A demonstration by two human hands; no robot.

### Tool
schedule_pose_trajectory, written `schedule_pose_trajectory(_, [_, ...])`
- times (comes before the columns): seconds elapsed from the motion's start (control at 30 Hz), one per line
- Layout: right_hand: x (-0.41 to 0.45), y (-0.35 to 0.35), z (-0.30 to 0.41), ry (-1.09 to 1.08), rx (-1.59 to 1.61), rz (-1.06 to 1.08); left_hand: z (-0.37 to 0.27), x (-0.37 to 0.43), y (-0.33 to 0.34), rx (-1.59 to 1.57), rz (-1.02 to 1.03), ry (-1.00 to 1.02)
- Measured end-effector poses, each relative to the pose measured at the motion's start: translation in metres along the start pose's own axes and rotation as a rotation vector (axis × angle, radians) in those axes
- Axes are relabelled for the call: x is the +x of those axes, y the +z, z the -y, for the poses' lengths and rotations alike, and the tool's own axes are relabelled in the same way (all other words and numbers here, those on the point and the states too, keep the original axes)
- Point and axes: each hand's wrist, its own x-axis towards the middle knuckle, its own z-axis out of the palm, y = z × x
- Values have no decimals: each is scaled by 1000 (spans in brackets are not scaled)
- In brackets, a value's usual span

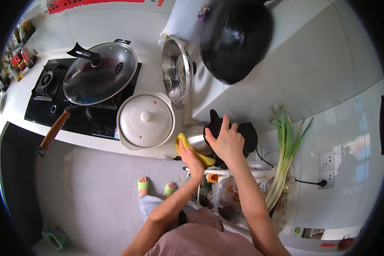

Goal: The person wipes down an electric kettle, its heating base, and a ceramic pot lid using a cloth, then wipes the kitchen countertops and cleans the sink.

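Observation:
A stainless steel electric kettle [197, 137] with black plastic fittings stands at the counter's right end. My left hand [192, 160] presses a yellow cloth [182, 140] against the kettle's steel side, fingers stretched flat over it. Across the black top of the kettle my right hand [227, 142] is spread, thumb and fingers gripping it from above; its palm side is hidden. Left of the kettle sits a white lidded ceramic pot [144, 128].
A wok with a glass lid [99, 76] covers one burner of the black gas hob [92, 118]. A steel lid [176, 73] leans against the wall. Below my right arm is a rack [259, 173] with vegetables and spring onions [284, 150]. A black pan [236, 41] hangs above.

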Motion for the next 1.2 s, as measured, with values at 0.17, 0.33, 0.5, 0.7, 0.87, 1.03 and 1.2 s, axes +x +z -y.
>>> schedule_pose_trajectory(0.17, [-1,-1,-7,-12,-5,23,-86,0,13,184,175,382])
schedule_pose_trajectory(0.33, [-1,-2,-4,32,-12,21,-12,39,-12,-47,274,293])
schedule_pose_trajectory(0.5, [6,-5,7,-8,-4,-19,57,54,-37,45,307,105])
schedule_pose_trajectory(0.7, [3,-11,-7,79,0,131,-73,-23,4,300,179,317])
schedule_pose_trajectory(0.87, [-2,-25,-13,-41,58,256,-89,34,-17,204,364,440])
schedule_pose_trajectory(1.03, [-5,-25,-10,-132,-15,237,11,34,-36,62,217,587])
schedule_pose_trajectory(1.2, [-8,-17,-7,-133,10,98,51,8,-52,229,99,200])
